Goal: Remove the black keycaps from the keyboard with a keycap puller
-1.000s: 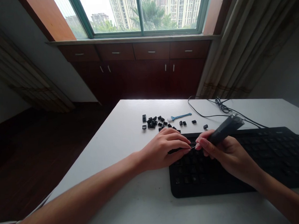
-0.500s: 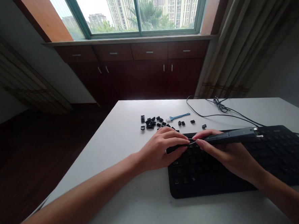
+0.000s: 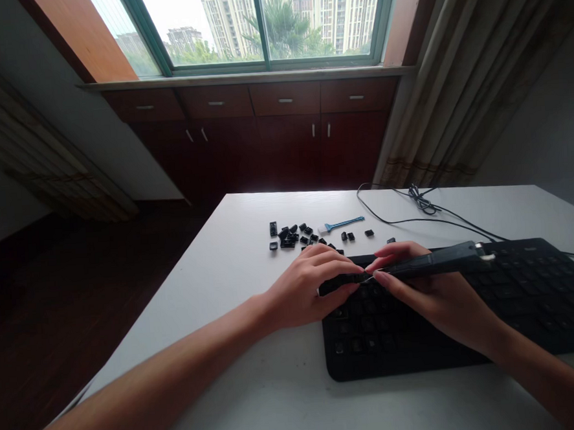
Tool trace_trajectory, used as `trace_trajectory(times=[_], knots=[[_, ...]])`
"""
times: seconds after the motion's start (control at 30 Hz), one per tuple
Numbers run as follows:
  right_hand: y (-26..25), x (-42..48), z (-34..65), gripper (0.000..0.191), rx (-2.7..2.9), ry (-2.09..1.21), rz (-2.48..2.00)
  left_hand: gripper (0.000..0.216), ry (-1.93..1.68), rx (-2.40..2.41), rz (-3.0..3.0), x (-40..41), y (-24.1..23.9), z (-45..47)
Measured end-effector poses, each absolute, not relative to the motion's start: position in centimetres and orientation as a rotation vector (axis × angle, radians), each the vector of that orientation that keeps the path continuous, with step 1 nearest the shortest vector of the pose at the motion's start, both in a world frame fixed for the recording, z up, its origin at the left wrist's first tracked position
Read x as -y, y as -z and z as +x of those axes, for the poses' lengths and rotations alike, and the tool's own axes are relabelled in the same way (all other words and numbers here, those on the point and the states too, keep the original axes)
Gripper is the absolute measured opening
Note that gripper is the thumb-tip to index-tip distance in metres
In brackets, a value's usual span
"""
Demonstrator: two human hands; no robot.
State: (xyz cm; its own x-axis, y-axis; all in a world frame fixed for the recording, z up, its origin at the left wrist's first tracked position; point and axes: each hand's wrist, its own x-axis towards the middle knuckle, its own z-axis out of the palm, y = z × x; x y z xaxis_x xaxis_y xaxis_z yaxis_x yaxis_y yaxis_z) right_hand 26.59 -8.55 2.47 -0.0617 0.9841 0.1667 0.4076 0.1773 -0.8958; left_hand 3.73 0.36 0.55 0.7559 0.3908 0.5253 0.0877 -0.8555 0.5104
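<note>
The black keyboard lies in front of me, with its left end under my hands. My right hand is closed round the black handle of a keycap puller, whose thin wire end points left and down at the upper left keys. My left hand reaches in from the left; its thumb and forefinger are at the wire tips, pinching at them just above the keys. The key under the wires is mostly hidden by my fingers.
Several loose black keycaps lie on the white table behind my left hand. A blue brush with white bristles lies beside them. The black cable is bundled at the back right. A window and cabinets stand beyond.
The puller has tilted and shifted slightly left, its wire end dipping lower toward the keys. My left fingertips have moved slightly with the wires.
</note>
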Motion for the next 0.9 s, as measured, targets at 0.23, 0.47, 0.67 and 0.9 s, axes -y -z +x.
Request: trace_trajectory(times=[0.23,0.47,0.67,0.9], knots=[[-2.55,8.44,26.61,0.020,1.588,-0.813,-1.283,0.025,-0.983,-0.384,2.436,-0.74,-0.42,3.83],[-2.45,8.28,26.84,0.026,1.609,-0.704,-1.270,0.018,-1.160,-0.374,2.397,-0.60,-0.61,3.81],[-2.56,8.27,27.11,0.025,1.625,-0.672,-1.213,0.020,-1.171,-0.360,2.392,-0.68,-0.59,3.78],[-2.61,8.40,27.16,0.024,1.624,-0.631,-1.207,0.024,-1.198,-0.324,2.390,-0.58,-0.73,3.78]])
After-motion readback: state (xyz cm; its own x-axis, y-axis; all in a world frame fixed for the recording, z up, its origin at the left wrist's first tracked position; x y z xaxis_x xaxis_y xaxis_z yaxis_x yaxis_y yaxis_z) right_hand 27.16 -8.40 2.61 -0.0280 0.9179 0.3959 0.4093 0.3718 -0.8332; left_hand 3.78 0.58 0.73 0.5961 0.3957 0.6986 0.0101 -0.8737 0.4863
